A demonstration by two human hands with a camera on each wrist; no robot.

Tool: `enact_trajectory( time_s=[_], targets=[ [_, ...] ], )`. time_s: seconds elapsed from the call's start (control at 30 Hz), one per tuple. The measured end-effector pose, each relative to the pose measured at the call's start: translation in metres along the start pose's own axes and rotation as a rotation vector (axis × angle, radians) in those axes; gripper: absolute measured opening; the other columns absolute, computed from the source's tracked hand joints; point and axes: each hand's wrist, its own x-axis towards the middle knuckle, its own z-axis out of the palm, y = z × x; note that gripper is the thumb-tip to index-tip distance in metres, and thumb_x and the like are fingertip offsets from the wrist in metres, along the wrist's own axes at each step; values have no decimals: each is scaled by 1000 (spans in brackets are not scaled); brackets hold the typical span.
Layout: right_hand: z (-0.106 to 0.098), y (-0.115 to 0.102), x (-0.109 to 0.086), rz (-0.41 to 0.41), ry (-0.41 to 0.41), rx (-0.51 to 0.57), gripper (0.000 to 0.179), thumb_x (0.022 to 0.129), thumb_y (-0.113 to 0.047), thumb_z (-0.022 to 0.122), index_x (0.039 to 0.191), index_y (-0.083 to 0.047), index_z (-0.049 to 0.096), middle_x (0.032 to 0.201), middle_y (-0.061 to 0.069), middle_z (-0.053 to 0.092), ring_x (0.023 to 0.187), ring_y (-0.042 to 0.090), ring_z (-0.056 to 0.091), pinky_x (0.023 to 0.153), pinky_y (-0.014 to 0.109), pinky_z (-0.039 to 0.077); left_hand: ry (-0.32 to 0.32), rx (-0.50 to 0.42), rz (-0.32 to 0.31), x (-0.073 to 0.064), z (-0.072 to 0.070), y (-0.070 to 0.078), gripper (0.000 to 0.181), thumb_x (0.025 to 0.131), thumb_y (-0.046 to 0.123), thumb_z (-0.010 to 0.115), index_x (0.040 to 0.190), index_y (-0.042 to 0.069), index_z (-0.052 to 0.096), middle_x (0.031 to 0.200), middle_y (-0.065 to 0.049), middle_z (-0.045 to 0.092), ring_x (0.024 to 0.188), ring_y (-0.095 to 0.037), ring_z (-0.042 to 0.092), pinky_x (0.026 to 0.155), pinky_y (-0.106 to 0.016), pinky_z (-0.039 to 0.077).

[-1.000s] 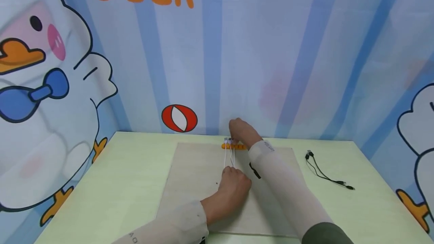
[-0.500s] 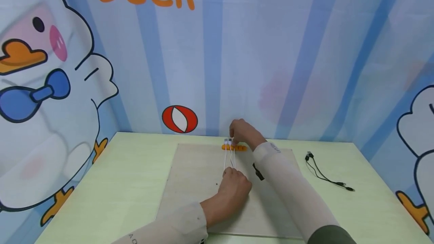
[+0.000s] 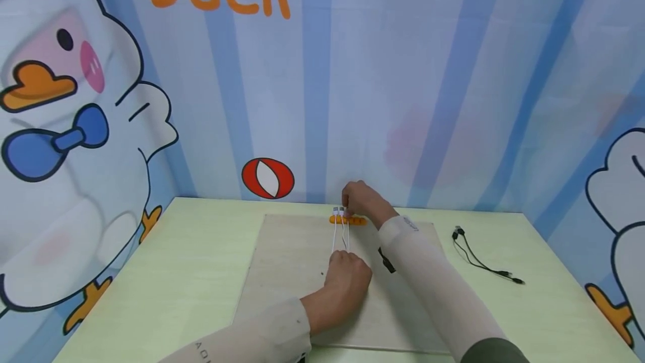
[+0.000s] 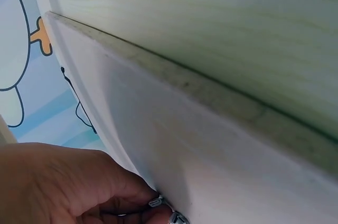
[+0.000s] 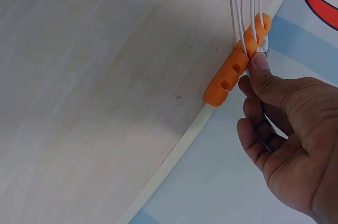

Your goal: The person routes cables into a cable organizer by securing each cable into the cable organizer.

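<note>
An orange cable clip [image 5: 215, 93] with a row of slots lies along the far edge of the pale board [image 3: 282, 284]. Several white cables [image 5: 235, 2] run through its slots, and their USB plugs [image 3: 336, 212] stick out beyond it. With thumb and fingertips my right hand [image 3: 367, 200] pinches the plug end of one white cable just behind the clip. My left hand [image 3: 347, 282] grips the white cables lower down, near the middle of the board. Small metal connectors [image 4: 178, 217] show by its fingertips in the left wrist view. Two slots at one end of the clip hold no cable.
A black branched USB cable [image 3: 478, 262] lies on the light table [image 3: 166, 279] to the right. A short black piece [image 3: 386, 262] lies on the board beside my right sleeve. Behind the table hangs a printed duck curtain [image 3: 363, 83].
My right forearm has shifted slightly right, while the hand stays at the clip. My left hand keeps its hold on the cables. The head view has tilted a little.
</note>
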Motion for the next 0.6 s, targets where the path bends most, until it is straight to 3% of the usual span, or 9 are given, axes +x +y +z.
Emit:
enact_trajectory(
  time_s=[0.27, 0.6],
  targets=[
    [2, 4, -13, -46, 18, -22, 25, 107, -15, 79, 129, -5, 80, 129, 15, 79, 113, 29, 76, 102, 44, 64, -5, -31, -48, 3, -3, 1, 17, 110, 20, 71, 103, 14, 84, 85, -2, 76, 72, -16, 57, 66, -35, 39],
    [6, 10, -23, 12, 84, -91, 34, 107, -23, 79, 136, -5, 79, 137, 13, 80, 118, 28, 75, 105, 48, 63, -28, -33, -42, 11, -6, 0, 19, 110, 25, 72, 104, 13, 85, 84, -2, 75, 71, -16, 55, 66, -35, 37]
  ],
)
